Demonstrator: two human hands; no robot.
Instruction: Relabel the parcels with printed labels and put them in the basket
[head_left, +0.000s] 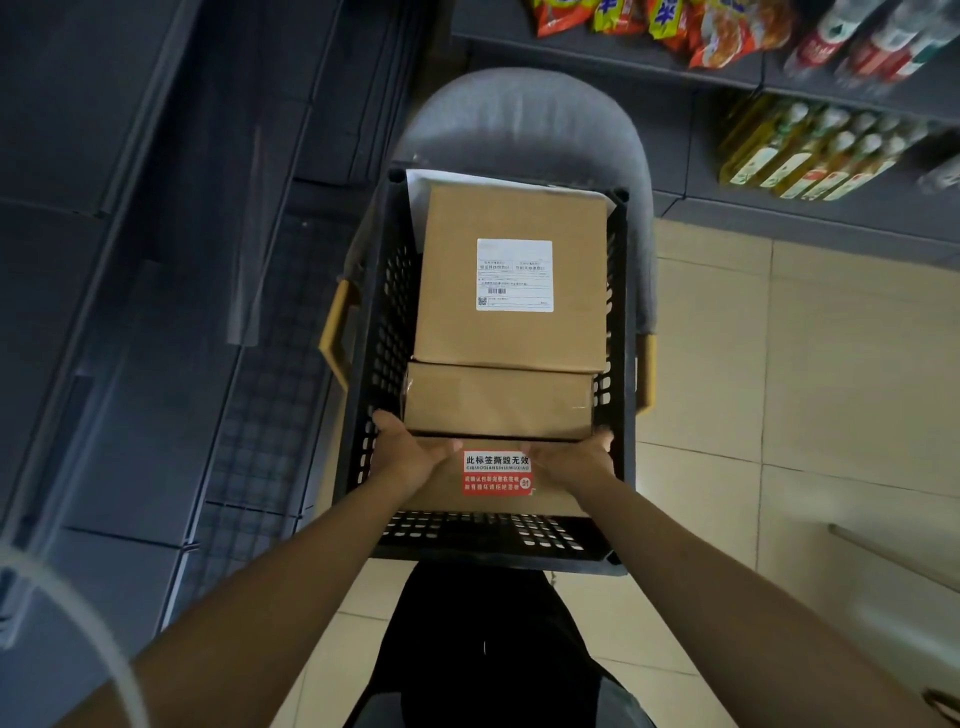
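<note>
A black perforated basket (374, 332) sits on a grey chair. Inside, a large brown parcel (511, 343) with a white printed label (515, 274) lies at the far end, on a white sheet. In front of it is a smaller brown parcel (498, 400). Nearest me is a third brown parcel (452, 493) with a red and white sticker (497, 472) on its near face. My left hand (408, 449) holds this parcel at its left side and my right hand (576, 460) holds it at its right side. Both sets of fingers reach under the small parcel's edge.
The grey chair (519, 124) has yellow armrests (337, 338) beside the basket. Dark shelving (156, 260) runs along the left. Shelves at the top right carry snack bags (675, 26) and oil bottles (810, 156). Beige floor tiles (805, 389) lie to the right.
</note>
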